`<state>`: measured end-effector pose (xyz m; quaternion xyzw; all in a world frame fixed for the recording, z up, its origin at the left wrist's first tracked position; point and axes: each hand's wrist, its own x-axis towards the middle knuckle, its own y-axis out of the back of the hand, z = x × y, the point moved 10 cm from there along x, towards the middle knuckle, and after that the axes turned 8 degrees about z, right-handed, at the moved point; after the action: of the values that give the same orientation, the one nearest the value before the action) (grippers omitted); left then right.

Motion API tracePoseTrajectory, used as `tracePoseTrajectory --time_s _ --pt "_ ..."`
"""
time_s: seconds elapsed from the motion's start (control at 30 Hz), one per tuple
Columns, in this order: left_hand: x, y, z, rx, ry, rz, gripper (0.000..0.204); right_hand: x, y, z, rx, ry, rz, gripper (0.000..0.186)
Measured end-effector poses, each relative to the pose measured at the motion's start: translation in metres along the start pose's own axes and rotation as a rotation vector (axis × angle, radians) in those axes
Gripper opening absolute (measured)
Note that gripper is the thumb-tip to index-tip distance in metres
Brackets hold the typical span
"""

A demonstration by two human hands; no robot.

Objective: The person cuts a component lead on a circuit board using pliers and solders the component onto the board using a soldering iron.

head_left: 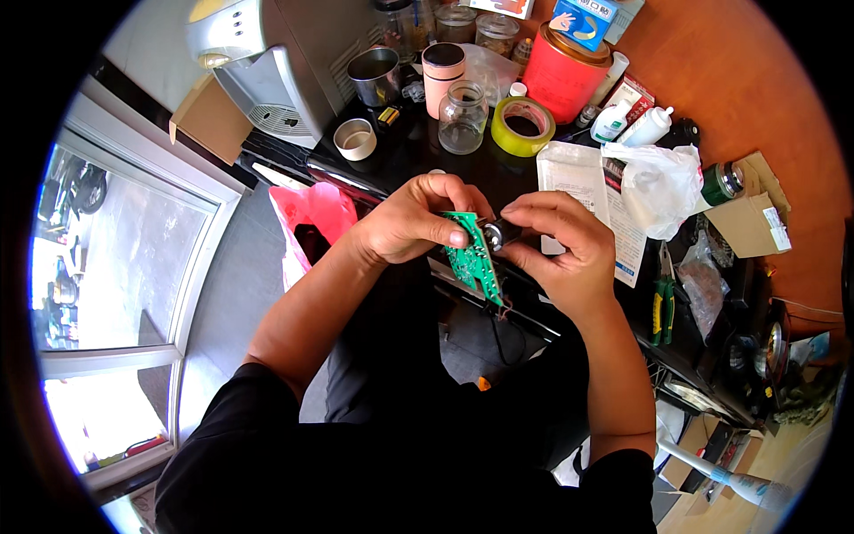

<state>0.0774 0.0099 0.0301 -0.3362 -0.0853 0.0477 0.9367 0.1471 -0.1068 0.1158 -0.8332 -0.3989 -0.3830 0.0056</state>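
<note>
My left hand [416,221] is closed on a green circuit board [471,267], its thumb on the face and the fingers behind the upper edge. The board is tilted, with small solder points and parts on it, and a thin wire hangs from its lower end. At the board's right side sits a small black round part [497,235], which the fingers of my right hand [567,247] pinch. Whether that part is fixed to the board cannot be made out. Both hands are held over the near edge of the black table [400,173].
Beyond my hands stand a glass jar [463,118], a yellow tape roll [523,126], a pink flask [442,78] and a red tin [564,76]. A printed sheet [623,240] and green-yellow pliers [663,298] lie right. A pink bag [313,222] hangs left, near a water dispenser [271,89].
</note>
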Motion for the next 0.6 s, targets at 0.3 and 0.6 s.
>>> tracePoseTrajectory --time_s 0.3,0.6 --pt "-0.005 -0.001 -0.002 -0.084 0.034 -0.041 0.04 -0.002 -0.004 -0.044 0.041 0.162 -0.014 0.043" --pt "-0.009 0.019 -0.018 -0.132 0.058 0.121 0.04 -0.009 0.003 -0.045 0.14 0.182 0.073 0.037"
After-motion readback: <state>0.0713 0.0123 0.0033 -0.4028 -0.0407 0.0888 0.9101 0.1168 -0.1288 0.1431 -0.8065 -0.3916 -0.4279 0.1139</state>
